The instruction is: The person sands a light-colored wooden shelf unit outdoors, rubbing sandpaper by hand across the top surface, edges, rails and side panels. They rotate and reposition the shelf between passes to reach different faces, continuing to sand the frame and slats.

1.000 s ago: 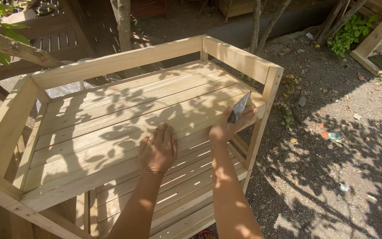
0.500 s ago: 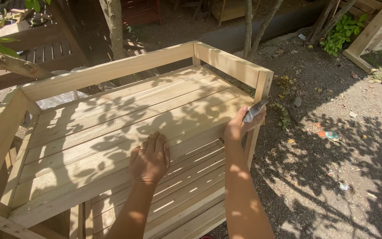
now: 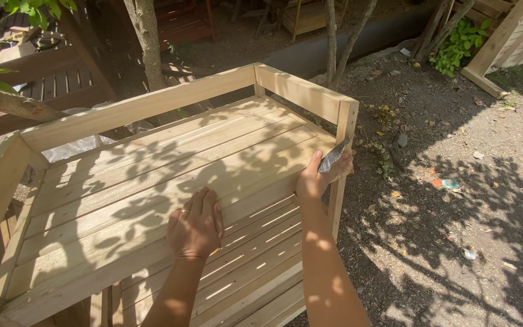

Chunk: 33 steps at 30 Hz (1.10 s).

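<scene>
1. Right hand: fingers pinched on a folded grey piece of sandpaper, pressed to the front corner post of the slatted wooden bench frame.
2. Left hand: fingers flat and close together, holding nothing, palm down on the upper slats near the front edge, a ring visible on one finger.
3. Sandpaper position: at the right-hand corner, just beside the end rail, touching the post's inner face as far as can be told.
4. Work state, judged from the surfaces: bare, pale, unfinished wood everywhere; no stain, paint or varnish visible; slats look even, though dappled shade hides any fine roughness.
5. Done so far: cannot tell which boards are already rubbed smooth; no dust heap clearly visible.
6. Left, as a judgement: the corner post in hand, probably the rails and the lower shelf slats too.
7. Surroundings: bare soil with litter and dry leaves to the right, a tree trunk behind the frame, timber pieces at the far right.
</scene>
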### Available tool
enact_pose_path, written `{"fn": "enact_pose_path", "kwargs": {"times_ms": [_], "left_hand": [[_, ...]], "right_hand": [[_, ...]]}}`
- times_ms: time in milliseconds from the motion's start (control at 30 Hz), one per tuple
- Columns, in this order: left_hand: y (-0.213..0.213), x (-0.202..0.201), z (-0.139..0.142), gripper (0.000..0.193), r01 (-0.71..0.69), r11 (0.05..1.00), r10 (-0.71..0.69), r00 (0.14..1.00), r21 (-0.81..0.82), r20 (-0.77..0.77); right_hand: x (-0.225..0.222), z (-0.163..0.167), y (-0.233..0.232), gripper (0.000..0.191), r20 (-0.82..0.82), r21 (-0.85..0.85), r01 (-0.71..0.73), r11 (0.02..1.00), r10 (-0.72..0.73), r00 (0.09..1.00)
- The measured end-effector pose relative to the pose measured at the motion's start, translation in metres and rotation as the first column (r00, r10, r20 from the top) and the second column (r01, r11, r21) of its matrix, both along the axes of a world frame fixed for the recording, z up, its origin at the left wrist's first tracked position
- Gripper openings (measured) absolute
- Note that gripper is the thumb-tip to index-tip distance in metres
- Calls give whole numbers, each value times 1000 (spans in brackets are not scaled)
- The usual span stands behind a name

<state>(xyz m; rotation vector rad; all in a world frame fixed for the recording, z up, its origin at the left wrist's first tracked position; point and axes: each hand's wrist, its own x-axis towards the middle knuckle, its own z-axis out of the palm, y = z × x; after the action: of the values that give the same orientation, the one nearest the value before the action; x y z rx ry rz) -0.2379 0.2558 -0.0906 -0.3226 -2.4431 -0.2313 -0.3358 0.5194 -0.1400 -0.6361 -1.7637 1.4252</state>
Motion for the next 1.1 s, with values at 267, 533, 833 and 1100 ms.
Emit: {"fn": "enact_pose_path", "kwargs": {"times_ms": [267, 533, 833, 1100], "left_hand": [[-1, -1, 1, 28, 32, 999, -33, 999, 35, 28], [2, 2, 3, 31, -26, 999, 26, 999, -27, 25], [1, 4, 4, 27, 0, 999, 1, 1000, 39, -29], [1, 4, 2, 26, 4, 999, -2, 999, 40, -42]], "right_hand": [[112, -19, -144, 88, 160, 497, -426, 756, 402, 901], [52, 63, -13, 46, 343, 391, -344, 854, 211, 915], [85, 68, 13, 32, 186, 646, -433, 628, 421, 888], [110, 35, -81, 40, 140, 751, -400, 525, 466, 874]]}}
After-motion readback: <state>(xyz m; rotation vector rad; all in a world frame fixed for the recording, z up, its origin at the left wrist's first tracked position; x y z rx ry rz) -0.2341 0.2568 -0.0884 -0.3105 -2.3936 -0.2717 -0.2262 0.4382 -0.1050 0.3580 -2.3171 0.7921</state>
